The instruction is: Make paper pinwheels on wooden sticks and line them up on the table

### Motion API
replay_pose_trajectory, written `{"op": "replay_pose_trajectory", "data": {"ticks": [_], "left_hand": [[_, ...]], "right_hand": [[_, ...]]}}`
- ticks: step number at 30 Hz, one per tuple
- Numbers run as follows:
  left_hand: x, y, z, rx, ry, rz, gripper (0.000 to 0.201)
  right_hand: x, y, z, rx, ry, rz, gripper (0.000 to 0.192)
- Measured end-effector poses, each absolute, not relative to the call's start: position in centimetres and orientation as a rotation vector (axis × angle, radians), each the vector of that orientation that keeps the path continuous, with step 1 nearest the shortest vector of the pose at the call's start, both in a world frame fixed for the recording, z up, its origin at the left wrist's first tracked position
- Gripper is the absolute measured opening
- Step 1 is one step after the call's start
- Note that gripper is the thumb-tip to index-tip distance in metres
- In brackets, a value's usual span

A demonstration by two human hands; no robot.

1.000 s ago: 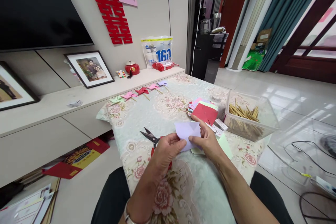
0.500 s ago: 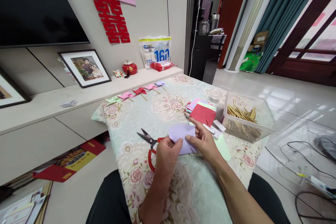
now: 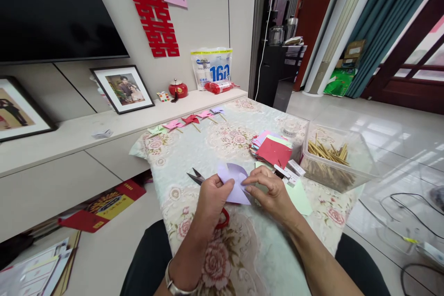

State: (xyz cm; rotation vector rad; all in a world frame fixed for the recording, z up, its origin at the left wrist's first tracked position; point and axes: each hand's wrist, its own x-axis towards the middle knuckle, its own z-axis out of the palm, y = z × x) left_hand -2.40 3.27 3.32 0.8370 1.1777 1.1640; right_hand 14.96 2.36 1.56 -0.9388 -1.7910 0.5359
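One thin, pale purple sheet of paper (image 3: pixel 237 196) is held up in your head view, over the near half of the desk (image 3: pixel 277 249), which wears a flower-printed, pale green cloth. Your left hand (image 3: pixel 212 196) is closed, thumb and fingers pinching the sheet's left side. Your right hand (image 3: pixel 272 189) is half curled, thumb and forefinger slightly parted at the sheet's right side; you cannot tell whether they grip it. Black-bladed, red-handled scissors (image 3: pixel 196 176) lie partly hidden by your left hand. Five coloured paper pinwheels (image 3: pixel 190 120) line the far left edge, beside a long white cabinet (image 3: pixel 52 180). Flat cloth stretches between them and the red-topped paper stack (image 3: pixel 275 150). A transparent plastic box (image 3: pixel 360 155) of wooden sticks stands at the right edge.
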Motion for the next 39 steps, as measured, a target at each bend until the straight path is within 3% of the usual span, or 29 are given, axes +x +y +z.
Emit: {"op": "replay_pose_trajectory", "data": {"ticks": [11,22,30,39], "left_hand": [[-3.0,3.4,3.8,0.738,1.164,1.179,0.027],[-2.6,3.2,3.9,0.875,1.219,1.162,0.020],[-2.1,2.1,4.6,1.015,1.287,1.117,0.013],[-1.7,2.8,2.0,1.163,1.378,1.047,0.013]], "right_hand": [[14.7,2.0,2.4,-0.870,-1.959,0.385,0.017],[14.7,2.0,2.4,-0.812,-1.940,0.645,0.011],[14.5,1.9,2.7,-1.043,-1.862,0.810,0.016],[14.3,2.1,2.5,-1.226,-1.822,0.855,0.017]]}}
